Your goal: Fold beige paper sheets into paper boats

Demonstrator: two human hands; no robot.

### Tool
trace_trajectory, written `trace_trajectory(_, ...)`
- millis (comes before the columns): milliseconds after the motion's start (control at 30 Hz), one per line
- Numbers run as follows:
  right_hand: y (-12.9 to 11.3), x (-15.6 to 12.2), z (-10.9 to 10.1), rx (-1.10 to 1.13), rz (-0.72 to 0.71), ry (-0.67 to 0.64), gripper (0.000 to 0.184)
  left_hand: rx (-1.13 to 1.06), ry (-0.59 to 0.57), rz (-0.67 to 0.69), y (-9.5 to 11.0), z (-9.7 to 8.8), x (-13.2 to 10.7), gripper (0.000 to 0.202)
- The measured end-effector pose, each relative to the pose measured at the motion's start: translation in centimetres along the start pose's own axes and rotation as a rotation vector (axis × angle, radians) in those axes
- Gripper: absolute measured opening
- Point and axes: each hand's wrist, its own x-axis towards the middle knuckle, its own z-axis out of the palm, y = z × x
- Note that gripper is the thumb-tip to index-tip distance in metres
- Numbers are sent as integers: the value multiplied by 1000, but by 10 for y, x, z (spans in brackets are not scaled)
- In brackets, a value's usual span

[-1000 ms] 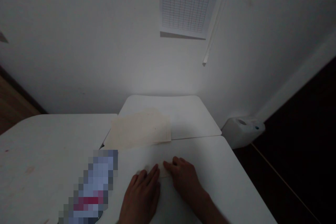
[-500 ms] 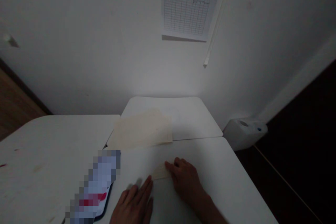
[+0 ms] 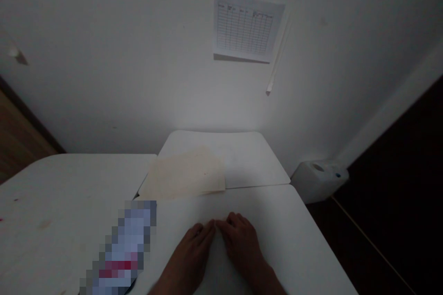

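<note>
My left hand (image 3: 196, 251) and my right hand (image 3: 242, 239) meet fingertip to fingertip at the middle front of the white table. Between them, pressed on the tabletop, is a small beige piece of thin sheet (image 3: 219, 229); little of it shows past my fingers. Both hands are closed, fingers bent together at the piece. Whether it is paper or cloth I cannot tell. Farther back lies a larger beige sheet (image 3: 185, 173), flat across the seam between two tabletops and apart from my hands.
Left of my hands lies a blurred-out, phone-like object (image 3: 126, 244). Another white tabletop (image 3: 69, 203) adjoins on the left, with stains. A wall stands behind, bearing a printed table sheet (image 3: 245, 27). A white plastic container (image 3: 316, 182) is beyond the right edge.
My left hand has moved right and forward, from beside the small piece to my right fingertips. The piece is now mostly covered. The view has shifted slightly.
</note>
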Motion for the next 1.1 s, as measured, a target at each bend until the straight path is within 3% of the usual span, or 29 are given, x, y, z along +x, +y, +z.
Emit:
trace_trajectory(267, 2, -2, -4, -82, -81, -59, 41, -162, 62, -90, 1, 1, 6, 52)
trace_trajectory(667, 10, -35, -2, -84, -25, -65, 51, -48, 20, -69, 4, 1, 12, 36)
trace_trajectory(800, 11, -37, -2, -32, -10, -46, 47, 39, -7, -39, 4, 7, 17, 30)
trace_trajectory(967, 9, -27, -16, 106, 12, -78, 37, 56, 73, 7, 2, 16, 22, 27)
trace_trajectory(1100, 9, -22, -30, 138, -7, -140, 35, -14, 94, -56, 4, 14, 29, 20)
